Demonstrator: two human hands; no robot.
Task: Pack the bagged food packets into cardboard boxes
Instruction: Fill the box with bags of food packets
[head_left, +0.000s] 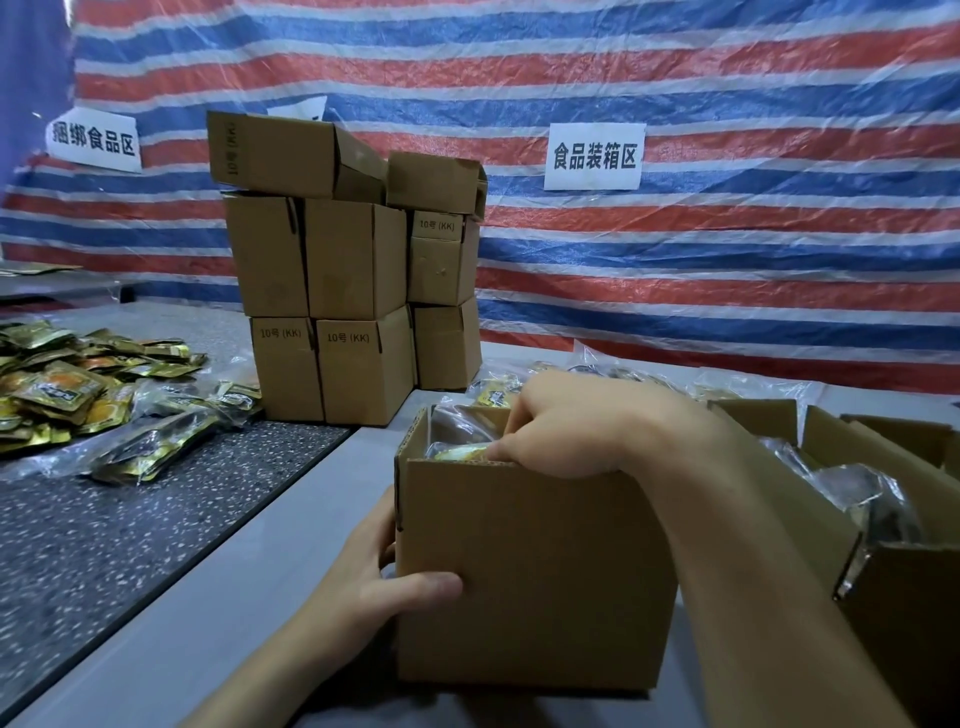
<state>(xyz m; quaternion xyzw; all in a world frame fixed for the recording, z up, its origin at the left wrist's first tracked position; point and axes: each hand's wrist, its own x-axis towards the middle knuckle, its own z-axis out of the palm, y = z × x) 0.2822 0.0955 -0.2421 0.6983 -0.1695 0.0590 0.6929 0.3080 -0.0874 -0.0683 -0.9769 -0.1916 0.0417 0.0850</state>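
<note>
Left hand (379, 577) grips the box (535, 571); right hand (566, 426) seemingly pinches a packet (460, 452) inside

The left hand (374, 577) and the right hand (561, 426) are showing bare — uncovered from fingertips to wrist. The left forearm (260, 670) and the right forearm (727, 545) are showing bare as well — uncovered right up to the frame edge.
</note>
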